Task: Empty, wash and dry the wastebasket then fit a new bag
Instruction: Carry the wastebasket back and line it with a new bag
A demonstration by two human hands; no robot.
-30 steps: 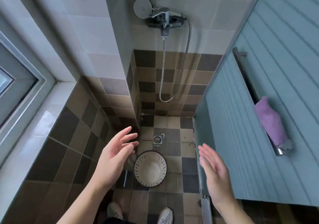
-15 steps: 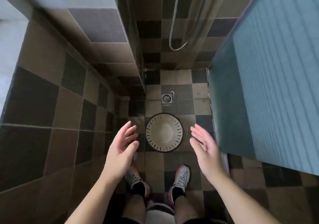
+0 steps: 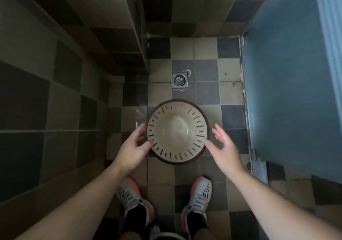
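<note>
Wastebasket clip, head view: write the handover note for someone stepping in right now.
Left hand: open, fingers at the wastebasket rim, no grip yet.
Right hand: open, beside the rim, apart from it.
Wastebasket stands upright on the tiled floor below the drain, empty, no bag.
Done: emptied. Washing cannot be confirmed.
Left: lift it, wash if needed, dry, fit a new bag.

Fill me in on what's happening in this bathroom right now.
A person stands over a round beige wastebasket that sits upright on the tiled floor, just short of the floor drain. It looks empty, with no bag in it. The left hand is at the basket's left rim, fingers relaxed, and the right hand is open beside the right rim, apparently not touching. Neither hand has a firm hold; they look about to pick it up. The person's shoes are right behind the basket.
</note>
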